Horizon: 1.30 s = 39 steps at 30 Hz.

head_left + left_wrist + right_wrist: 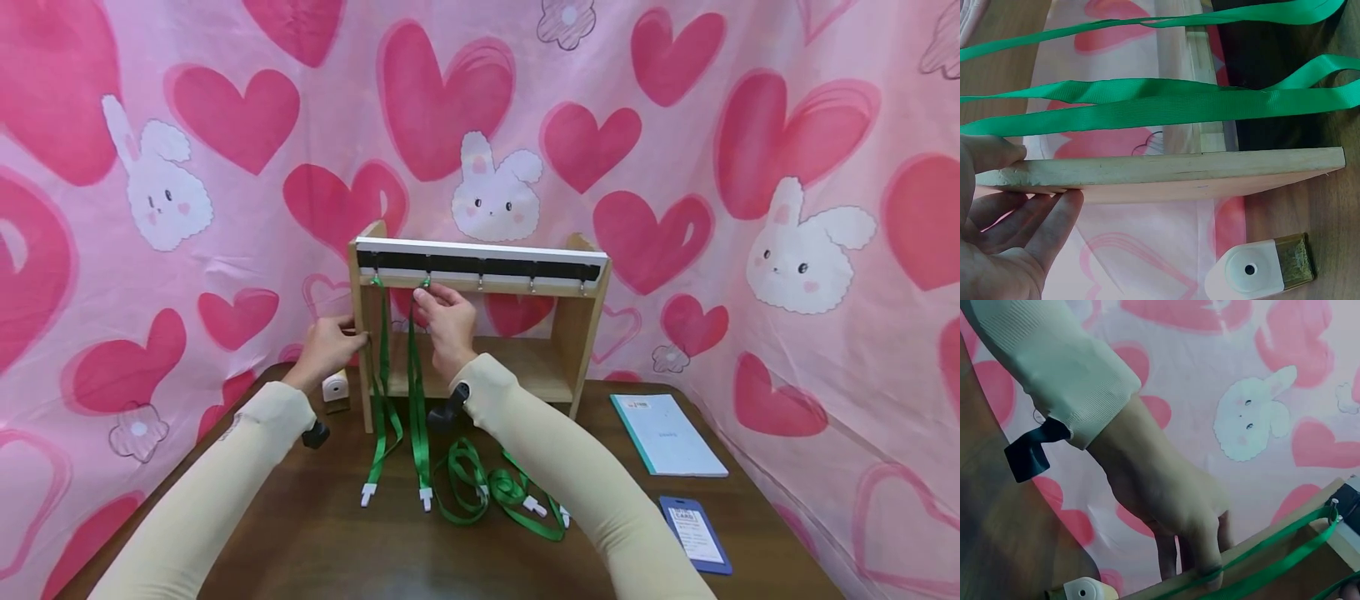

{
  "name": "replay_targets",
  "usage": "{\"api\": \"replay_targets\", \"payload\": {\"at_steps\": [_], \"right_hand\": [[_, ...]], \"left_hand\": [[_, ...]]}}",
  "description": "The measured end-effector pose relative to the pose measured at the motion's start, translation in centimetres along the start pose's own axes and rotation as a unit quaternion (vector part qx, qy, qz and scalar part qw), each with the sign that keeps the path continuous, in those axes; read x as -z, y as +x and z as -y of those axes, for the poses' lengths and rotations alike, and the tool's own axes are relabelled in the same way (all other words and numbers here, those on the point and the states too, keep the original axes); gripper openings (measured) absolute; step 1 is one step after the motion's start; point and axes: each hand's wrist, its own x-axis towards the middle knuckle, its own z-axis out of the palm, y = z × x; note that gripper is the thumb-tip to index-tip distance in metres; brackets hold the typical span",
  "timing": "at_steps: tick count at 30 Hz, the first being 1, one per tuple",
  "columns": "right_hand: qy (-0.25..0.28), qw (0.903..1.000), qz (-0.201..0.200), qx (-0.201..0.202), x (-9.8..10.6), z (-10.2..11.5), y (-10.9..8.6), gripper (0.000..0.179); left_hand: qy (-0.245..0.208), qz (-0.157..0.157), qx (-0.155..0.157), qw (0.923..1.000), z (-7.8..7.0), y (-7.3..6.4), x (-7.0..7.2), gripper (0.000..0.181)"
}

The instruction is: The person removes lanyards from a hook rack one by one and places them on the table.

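Note:
A small wooden rack (581, 333) stands on the table, a row of metal hooks along its white-and-black front strip (480, 266). My left hand (326, 346) grips the rack's left side panel (1166, 172), thumb on one face and fingers on the other. From the leftmost hook hangs a green lanyard (384, 333), its white clip end resting low near the tabletop. My right hand (450, 325) pinches the top of a second green lanyard (417, 392) at the second hook. Other hooks (532, 283) to the right carry nothing.
Two coiled green lanyards (461, 492) with white clips lie before the rack. To the right are a pale notebook (671, 433) and a blue card holder (697, 537). A white pencil sharpener (1254, 269) with a see-through bin stands left of the rack.

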Motion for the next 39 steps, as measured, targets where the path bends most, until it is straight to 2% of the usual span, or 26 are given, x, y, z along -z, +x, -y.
{"api": "replay_targets", "payload": {"at_steps": [6, 12, 18, 27, 34, 39], "right_hand": [[-0.005, 1.0000, 0.003, -0.006, -0.9, -0.5, -0.1, 0.025], [-0.031, 0.9994, -0.004, -0.016, -1.5, -0.4, 0.2, 0.015], [-0.050, 0.9983, 0.001, -0.030, -1.0, -0.4, 0.7, 0.017], [-0.033, 0.9977, 0.033, -0.050, 0.1, 0.0, 1.0, 0.019], [-0.068, 0.9940, 0.055, -0.066, 1.0, 0.4, 1.1, 0.021], [-0.090, 0.9909, 0.081, -0.058, 1.4, 0.8, 1.2, 0.023]], "left_hand": [[0.001, 0.002, 0.000, 1.0000, 0.0, -0.1, 0.0, 0.046], [0.008, 0.001, 0.003, 1.0000, -0.1, 0.1, 0.0, 0.046], [0.007, 0.002, 0.007, 0.9999, 0.0, 0.2, -0.1, 0.048], [0.003, 0.000, 0.009, 1.0000, -0.1, 0.2, 0.0, 0.048], [-0.005, 0.007, 0.008, 0.9999, 0.1, 0.1, 0.0, 0.047], [-0.008, 0.005, 0.010, 0.9999, 0.1, 0.2, 0.0, 0.048]]}}
